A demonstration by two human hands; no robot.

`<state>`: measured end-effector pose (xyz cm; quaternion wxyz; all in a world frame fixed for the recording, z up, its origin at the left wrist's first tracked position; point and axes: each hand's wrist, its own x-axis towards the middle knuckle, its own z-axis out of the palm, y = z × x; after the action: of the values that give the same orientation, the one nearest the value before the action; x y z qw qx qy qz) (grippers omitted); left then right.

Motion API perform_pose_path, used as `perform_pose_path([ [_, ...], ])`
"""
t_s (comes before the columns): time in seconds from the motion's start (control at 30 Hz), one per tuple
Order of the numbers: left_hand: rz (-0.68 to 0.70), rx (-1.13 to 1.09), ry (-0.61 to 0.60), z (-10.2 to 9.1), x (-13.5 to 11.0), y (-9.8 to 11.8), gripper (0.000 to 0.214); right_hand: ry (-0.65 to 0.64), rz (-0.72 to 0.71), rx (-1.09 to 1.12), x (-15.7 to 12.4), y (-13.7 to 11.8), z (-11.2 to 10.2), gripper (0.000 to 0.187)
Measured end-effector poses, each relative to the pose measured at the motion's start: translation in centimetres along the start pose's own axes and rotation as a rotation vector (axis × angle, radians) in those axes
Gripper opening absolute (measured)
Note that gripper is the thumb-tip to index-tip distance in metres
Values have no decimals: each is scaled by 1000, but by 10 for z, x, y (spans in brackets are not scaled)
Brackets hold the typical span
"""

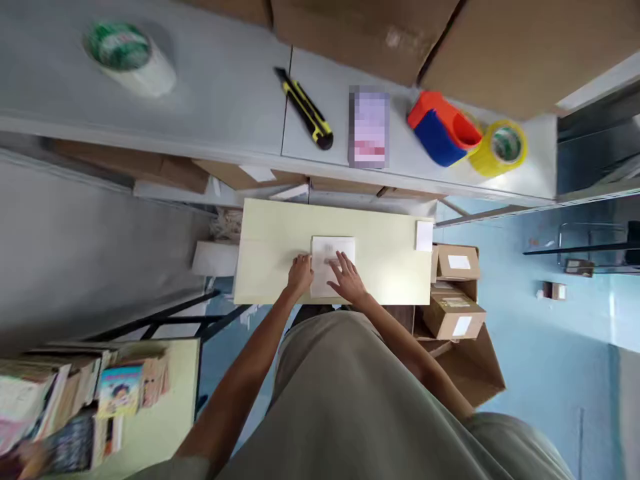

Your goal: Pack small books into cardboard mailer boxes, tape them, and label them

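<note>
The left hand and right hand are being held about the white paper, which is being supported mid-tabletop, its long axis running near to far. The left is being curled at its left edge, grip impossible to tell; the right is being spread over its right part, nothing being grasped.
</note>
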<state>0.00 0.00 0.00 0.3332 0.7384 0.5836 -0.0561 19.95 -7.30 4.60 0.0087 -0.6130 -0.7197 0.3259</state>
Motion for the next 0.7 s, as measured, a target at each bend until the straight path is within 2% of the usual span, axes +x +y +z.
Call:
perform_pose_path([
  [0.13,75,-59,130,-35,7,28,41,134,70,2,-23,19,-31,81],
  [0.2,146,-142,220,-61,13,45,38,210,66,-12,-23,21,-55,84],
  [0.27,230,-210,323,-94,20,65,35,293,26,-42,-11,16,-87,84],
  [0.33,319,-256,446,-134,28,86,33,385,-38,-75,10,2,-128,83],
  [0.43,449,-323,632,-198,39,114,33,523,-155,-99,54,-32,-197,75],
  [0.53,505,-346,800,-253,50,130,34,612,-274,-101,103,-69,-258,68],
  [0.6,495,-358,870,-278,58,132,36,630,-316,-101,136,-87,-286,69],
  [0.7,442,-402,907,-289,65,126,39,600,-274,-125,181,-103,-308,65],
])
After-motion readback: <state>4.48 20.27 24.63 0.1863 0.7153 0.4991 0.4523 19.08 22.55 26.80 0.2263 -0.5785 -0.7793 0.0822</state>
